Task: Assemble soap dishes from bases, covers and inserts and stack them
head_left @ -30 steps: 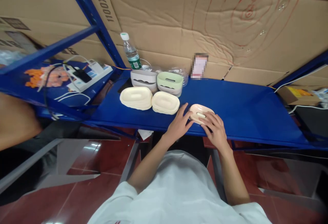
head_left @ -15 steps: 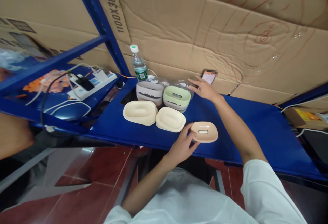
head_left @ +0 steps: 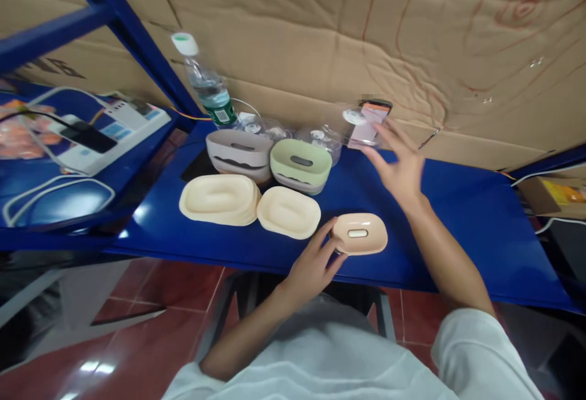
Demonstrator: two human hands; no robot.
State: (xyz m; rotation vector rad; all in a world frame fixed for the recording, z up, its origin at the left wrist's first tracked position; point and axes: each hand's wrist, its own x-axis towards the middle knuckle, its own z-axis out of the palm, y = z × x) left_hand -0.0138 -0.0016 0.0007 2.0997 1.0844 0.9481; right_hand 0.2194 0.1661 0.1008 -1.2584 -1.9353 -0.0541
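Note:
At the table's near edge, my left hand (head_left: 318,259) grips the left rim of a peach oval soap dish (head_left: 373,235) with a slot in its middle. My right hand (head_left: 400,165) is raised at the back, thumb and fingers pinching a thin clear plastic cover (head_left: 341,125) with a round white label. Through this cover part of a phone (head_left: 378,107) shows. Left of the soap dish lie stacked cream oval trays (head_left: 220,195) and another cream tray pile (head_left: 290,207). Behind them stand a grey soap dish stack (head_left: 240,149) and a green soap dish (head_left: 302,159) on a grey one.
More clear covers (head_left: 318,140) lie behind the dishes. A water bottle (head_left: 208,91) stands at the back left. A power strip (head_left: 123,137) with cables is on the left-hand shelf. Cardboard (head_left: 284,40) walls the back of the blue table (head_left: 480,223).
My right hand has lifted a clear cover from the back and moved right with it, in front of the phone. My left hand stays on the peach dish. The view has shifted closer.

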